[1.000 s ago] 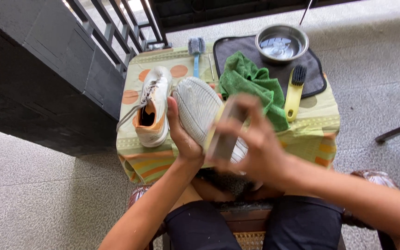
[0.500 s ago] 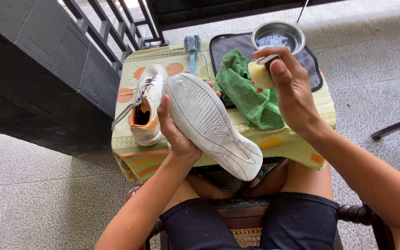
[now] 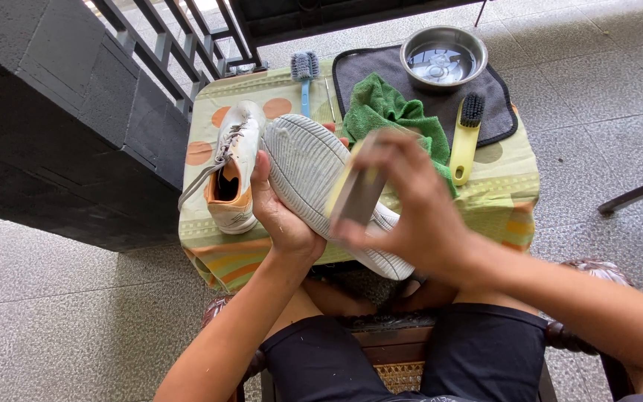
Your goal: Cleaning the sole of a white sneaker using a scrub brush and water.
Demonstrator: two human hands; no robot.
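The white shoe [image 3: 314, 179] is lying sole-up, gripped along its edge by the left hand [image 3: 280, 216]. The right hand [image 3: 411, 205] is closing around a yellow-backed brush [image 3: 355, 195], pressing it on the sole. Left of the left hand another shoe [image 3: 234, 167] is sitting; beyond the right hand, a green cloth [image 3: 385, 112], yellow brush [image 3: 466, 132] and steel bowl [image 3: 443, 58].

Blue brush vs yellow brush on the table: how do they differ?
The blue brush has pale bristles and a thin straight handle; the yellow brush has dark bristles and a broader handle. The blue brush lies on the patterned cloth; the yellow brush's head lies on the dark mat. Neither hand touches either brush.
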